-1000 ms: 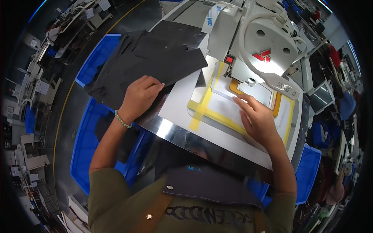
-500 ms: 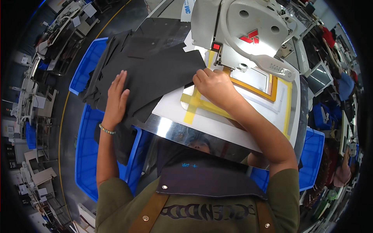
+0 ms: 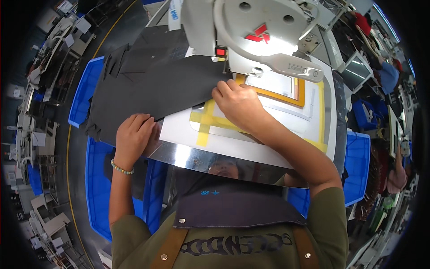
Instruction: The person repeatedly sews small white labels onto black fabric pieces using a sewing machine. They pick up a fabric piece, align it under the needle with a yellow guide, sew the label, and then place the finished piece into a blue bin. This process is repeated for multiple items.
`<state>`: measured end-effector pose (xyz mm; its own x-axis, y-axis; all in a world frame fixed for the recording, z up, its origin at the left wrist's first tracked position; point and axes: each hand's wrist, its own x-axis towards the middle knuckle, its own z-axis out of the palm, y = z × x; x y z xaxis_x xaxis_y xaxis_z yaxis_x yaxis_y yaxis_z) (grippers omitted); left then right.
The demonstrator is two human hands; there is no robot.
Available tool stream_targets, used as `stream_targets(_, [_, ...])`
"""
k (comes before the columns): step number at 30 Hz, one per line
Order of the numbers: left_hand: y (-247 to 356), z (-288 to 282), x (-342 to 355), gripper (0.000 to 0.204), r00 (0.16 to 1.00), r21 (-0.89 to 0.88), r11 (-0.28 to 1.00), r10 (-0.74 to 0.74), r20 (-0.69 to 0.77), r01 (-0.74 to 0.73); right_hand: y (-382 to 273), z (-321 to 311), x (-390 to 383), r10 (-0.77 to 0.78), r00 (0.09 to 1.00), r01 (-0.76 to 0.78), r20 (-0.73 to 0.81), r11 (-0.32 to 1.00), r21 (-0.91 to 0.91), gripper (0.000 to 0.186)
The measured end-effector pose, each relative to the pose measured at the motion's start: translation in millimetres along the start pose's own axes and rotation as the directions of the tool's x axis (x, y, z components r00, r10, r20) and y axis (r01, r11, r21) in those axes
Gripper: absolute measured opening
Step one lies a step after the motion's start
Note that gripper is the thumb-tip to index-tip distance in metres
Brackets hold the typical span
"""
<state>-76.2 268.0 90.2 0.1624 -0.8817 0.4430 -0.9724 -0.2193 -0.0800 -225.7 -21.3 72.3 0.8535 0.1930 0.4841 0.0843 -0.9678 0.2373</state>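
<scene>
A pile of dark grey fabric pieces (image 3: 148,85) lies on the left of the machine table, its top piece reaching right to the machine's presser area. My left hand (image 3: 133,136) grips that piece's near edge with bent fingers. My right hand (image 3: 237,105) has its curled fingers on the piece's right end, just below the needle area of a pale sewing machine (image 3: 280,40). Beside it, a yellow template frame (image 3: 293,101) rests on white sheets (image 3: 179,130) edged with yellow tape. The fingertips of both hands are partly hidden.
Blue bins (image 3: 94,188) stand left and right (image 3: 358,166) below the table, the left one holding dark pieces. A control handle (image 3: 295,67) hangs over the template. Other workstations (image 3: 45,134) line both sides; a co-worker's arm (image 3: 398,166) shows at right.
My right hand left the yellow frame and took the fabric's right end. My left hand opened flat on the fabric, then curled onto its near edge lower down. The fabric shifted toward the machine.
</scene>
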Motion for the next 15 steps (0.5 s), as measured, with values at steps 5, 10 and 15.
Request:
stream_targets(5, [-6.7, -2.9, -7.2, 0.027, 0.998, 0.037, 0.997, -0.068, 0.004, 0.068, 5.3, 0.5, -8.3, 0.043, 0.99, -0.043, 0.136, 0.999, -0.002, 0.013])
stream_targets(10, [-13.9, -1.9, -5.4, 0.032, 1.0, 0.173, 0.985, -0.025, -0.001, 0.024, 4.3, -2.1, -10.6, 0.0, 0.999, 0.003, 0.038, 0.996, -0.084, 0.012])
stream_targets(15, [-12.0, 8.9, 16.4, 0.031, 0.993, 0.091, 0.989, 0.117, 0.014, -0.118, 24.1, -16.4, -29.3, -0.019, 0.976, 0.004, -0.217, 0.997, -0.073, 0.008])
